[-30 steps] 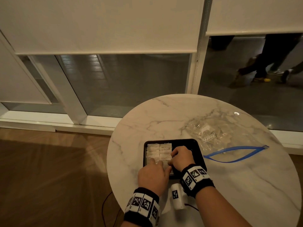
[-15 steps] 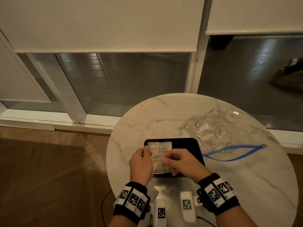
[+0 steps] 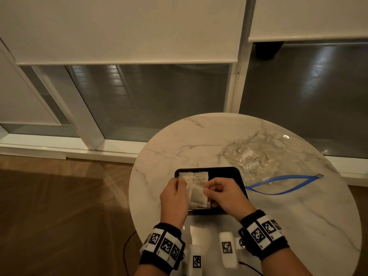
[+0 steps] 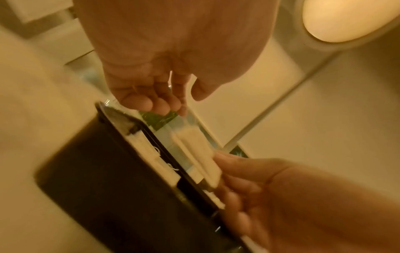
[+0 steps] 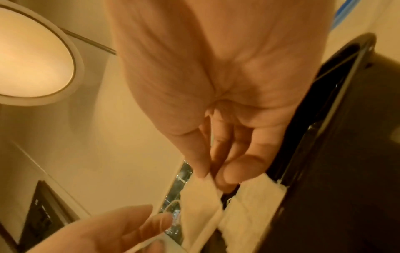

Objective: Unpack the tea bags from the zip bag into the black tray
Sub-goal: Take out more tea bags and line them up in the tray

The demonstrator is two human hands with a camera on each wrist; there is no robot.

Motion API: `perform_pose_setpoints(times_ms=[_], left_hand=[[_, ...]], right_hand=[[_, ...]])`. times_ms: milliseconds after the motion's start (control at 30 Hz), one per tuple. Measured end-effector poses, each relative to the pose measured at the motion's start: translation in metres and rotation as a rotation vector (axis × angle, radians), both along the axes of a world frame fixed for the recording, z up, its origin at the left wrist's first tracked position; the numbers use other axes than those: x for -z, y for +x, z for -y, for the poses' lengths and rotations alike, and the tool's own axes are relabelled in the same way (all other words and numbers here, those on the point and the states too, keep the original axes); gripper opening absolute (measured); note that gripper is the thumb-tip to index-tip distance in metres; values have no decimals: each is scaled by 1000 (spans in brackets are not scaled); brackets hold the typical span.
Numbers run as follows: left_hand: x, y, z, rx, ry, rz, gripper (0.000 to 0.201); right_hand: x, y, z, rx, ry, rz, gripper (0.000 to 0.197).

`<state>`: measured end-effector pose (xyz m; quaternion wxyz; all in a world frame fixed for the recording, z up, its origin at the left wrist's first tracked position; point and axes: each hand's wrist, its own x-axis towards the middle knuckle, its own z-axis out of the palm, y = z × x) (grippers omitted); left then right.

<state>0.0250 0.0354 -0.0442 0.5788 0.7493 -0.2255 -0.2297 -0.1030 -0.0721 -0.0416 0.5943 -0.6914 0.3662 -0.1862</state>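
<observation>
Two hands over black rectangular plastic tray (image 3: 235, 176), right hand (image 3: 225, 198) pinching one tea bag.
Held bag: pale off-white flat square paper tea bag (image 3: 198, 197), slightly crumpled, tilted, raised above near-left part of tray; right grip clamped on its right edge, thumb and forefinger (image 5: 236, 169) pressed together on corner, bag hanging out left of the pinch. Left hand (image 3: 175, 198) just beside bag's left edge, fingers loosely curled, whether touching cannot tell; left wrist view shows it empty. More white tea bags (image 3: 194, 176) flat in rows in tray's far-left corner. Clear crinkled zip bag with blue seal strip (image 3: 278, 180) lies open on round white marble table (image 3: 199, 140), just right of tray, some tea bags inside.
</observation>
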Motion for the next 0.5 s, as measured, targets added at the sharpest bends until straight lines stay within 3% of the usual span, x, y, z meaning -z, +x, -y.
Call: perform_pose_setpoints(times_ms=[33,133,167,333,500], left_hand=[[2,2,-2,45,60,134,22],[12,2,-6,234,411,743,21],[15,0,-6,294,491,849,26],[30,-22,-6,449,667,1010,56],[35,-24,-7,492,763,958,72]], right_hand=[[5,-2,6,50,-58,-41,7],[18,-4,20,143,-260,-190,9],[19,-3,21,132,-307,-229,8],[24,6,20,-9,-381,-378,8],[27,16,19,-90,-353,-484,11]])
